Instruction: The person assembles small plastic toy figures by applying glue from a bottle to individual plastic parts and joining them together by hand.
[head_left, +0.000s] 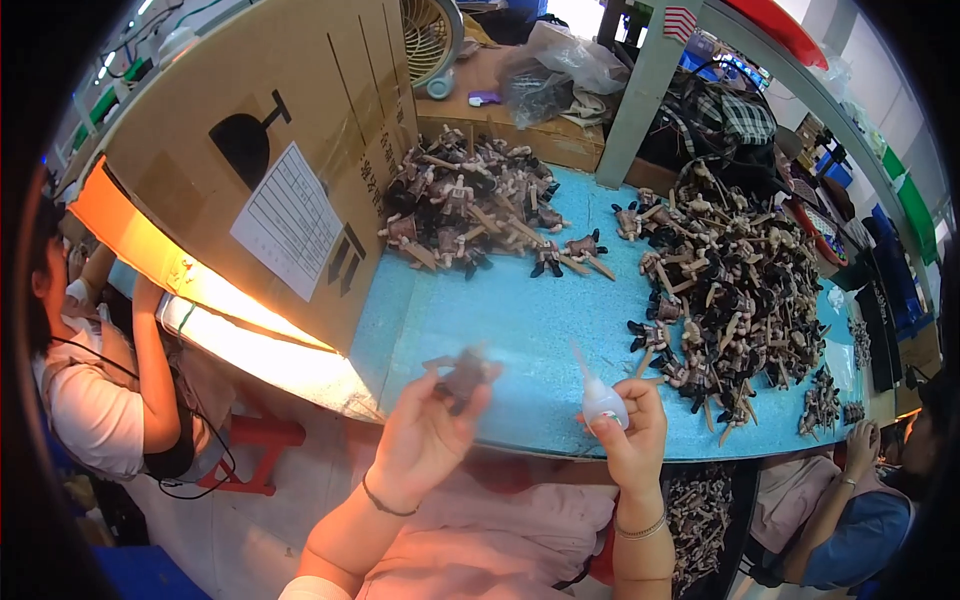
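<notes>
My left hand (425,435) is raised over the near edge of the table, its fingers closed on a small brown figurine (465,378) that is blurred by motion. To its right, my right hand (637,440) grips a small white squeeze bottle (603,402) with a long thin nozzle pointing up and slightly left. The bottle and the figurine are apart. Beyond my hands lies a loose pile of similar figurines (465,195), brown and beige with black parts. A larger pile of figurines (735,280) covers the right side of the blue tabletop (530,320).
A tall cardboard box (330,100) walls off the left side. A grey metal post (640,95) rises behind the table, near a fan (428,45) and plastic bags (560,70). One person (100,400) sits at left, another (850,510) at right. Below the table are more figurines (703,520).
</notes>
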